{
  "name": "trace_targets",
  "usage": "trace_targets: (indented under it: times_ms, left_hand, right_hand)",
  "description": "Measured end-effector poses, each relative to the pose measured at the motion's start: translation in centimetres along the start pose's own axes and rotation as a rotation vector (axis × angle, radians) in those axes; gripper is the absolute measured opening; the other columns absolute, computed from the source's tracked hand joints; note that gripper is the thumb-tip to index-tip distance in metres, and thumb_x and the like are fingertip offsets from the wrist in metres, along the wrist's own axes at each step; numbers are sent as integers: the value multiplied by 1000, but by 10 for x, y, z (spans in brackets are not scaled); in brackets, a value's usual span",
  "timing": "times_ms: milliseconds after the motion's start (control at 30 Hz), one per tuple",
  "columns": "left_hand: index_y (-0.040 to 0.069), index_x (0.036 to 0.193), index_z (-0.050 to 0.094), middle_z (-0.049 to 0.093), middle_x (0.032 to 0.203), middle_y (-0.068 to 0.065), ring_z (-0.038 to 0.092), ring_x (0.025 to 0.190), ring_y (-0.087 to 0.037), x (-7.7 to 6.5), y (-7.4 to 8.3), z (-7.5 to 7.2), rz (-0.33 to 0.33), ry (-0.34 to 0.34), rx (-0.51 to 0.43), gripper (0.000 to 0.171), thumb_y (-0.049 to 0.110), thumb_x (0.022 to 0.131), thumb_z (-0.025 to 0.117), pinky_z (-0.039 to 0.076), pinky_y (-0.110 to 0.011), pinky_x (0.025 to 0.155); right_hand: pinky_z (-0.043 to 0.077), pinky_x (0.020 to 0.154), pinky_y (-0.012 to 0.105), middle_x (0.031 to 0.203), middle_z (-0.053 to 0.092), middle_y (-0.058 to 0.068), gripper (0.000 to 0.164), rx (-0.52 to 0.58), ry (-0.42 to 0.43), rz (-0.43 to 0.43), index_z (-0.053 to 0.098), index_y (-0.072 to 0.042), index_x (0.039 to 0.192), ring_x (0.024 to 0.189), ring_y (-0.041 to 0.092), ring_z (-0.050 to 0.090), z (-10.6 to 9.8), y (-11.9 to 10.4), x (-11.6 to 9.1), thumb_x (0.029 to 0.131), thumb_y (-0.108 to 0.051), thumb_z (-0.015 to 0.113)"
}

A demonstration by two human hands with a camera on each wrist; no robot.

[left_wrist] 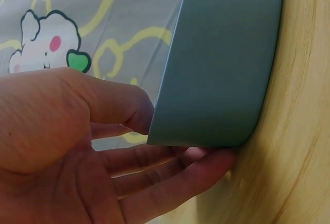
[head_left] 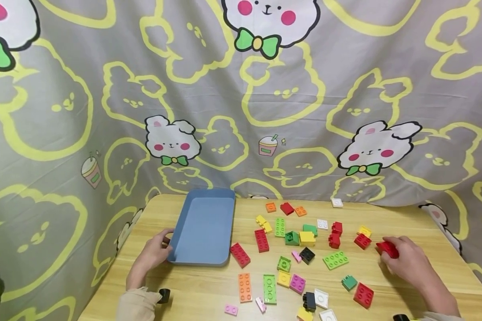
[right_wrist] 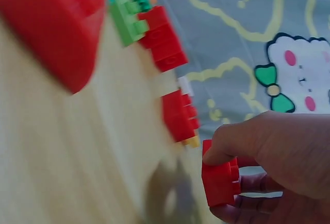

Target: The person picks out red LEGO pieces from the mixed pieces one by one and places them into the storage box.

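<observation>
A shallow blue-grey tray (head_left: 205, 227) lies on the left part of the wooden table. My left hand (head_left: 154, 253) holds its near left side; in the left wrist view the thumb is at the tray's rim (left_wrist: 167, 80) and the other fingers curl under the corner. On the far right, my right hand (head_left: 410, 259) pinches a red toy brick (head_left: 387, 249) between thumb and fingers. The right wrist view shows that brick (right_wrist: 220, 185) with its studs toward the fingers and a shadow on the table beside it. Left of this hand sits another red brick (head_left: 362, 241) beside a yellow one (head_left: 363, 230).
Several loose bricks are spread from the tray to the right hand, among them a red one (head_left: 240, 255), an orange one (head_left: 245, 287), a light green one (head_left: 335, 260) and a black one (head_left: 307, 255). A patterned curtain (head_left: 225, 102) hangs behind the wooden table (head_left: 201, 290).
</observation>
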State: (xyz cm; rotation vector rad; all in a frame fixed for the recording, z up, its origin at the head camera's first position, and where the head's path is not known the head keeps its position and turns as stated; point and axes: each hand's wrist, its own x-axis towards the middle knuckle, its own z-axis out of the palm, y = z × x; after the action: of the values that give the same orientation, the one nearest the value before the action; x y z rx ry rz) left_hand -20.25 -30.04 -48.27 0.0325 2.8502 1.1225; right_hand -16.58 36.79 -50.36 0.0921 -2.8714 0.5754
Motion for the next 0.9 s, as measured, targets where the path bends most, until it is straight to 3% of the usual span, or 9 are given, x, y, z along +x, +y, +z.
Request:
trace_targets:
  times_ms: [200,333,600,900]
  left_hand:
    - [-6,143,50,64,104,-22,64,89,-30,-1,-2,1,-6,-1,-16,55,-10,89,59,56,-37,62]
    - [-6,142,50,64,103,-20,64,90,-30,0,-4,2,-1,5,-10,55,-10,88,59,56,-37,63]
    - [-5,141,53,65,104,-21,65,90,-31,0,-5,5,1,16,-11,52,-10,90,59,56,-36,62]
    - [-4,139,54,65,104,-21,66,93,-34,-1,-4,3,-13,23,-20,49,-10,90,58,57,-37,61]
  right_hand:
    - [48,55,39,91,61,26,43,2,127,-47,66,17,110,73,33,60,-4,-7,0,73,-2,78]
    - [49,57,40,94,61,28,45,1,143,-75,66,17,111,74,34,61,-7,-13,1,72,0,80]
    - [53,65,55,99,61,33,46,0,129,-104,64,18,112,78,39,62,-16,-22,5,74,0,82]
    - [53,65,56,96,63,26,46,-33,216,-202,68,14,107,77,38,64,-21,-37,12,69,-4,86]
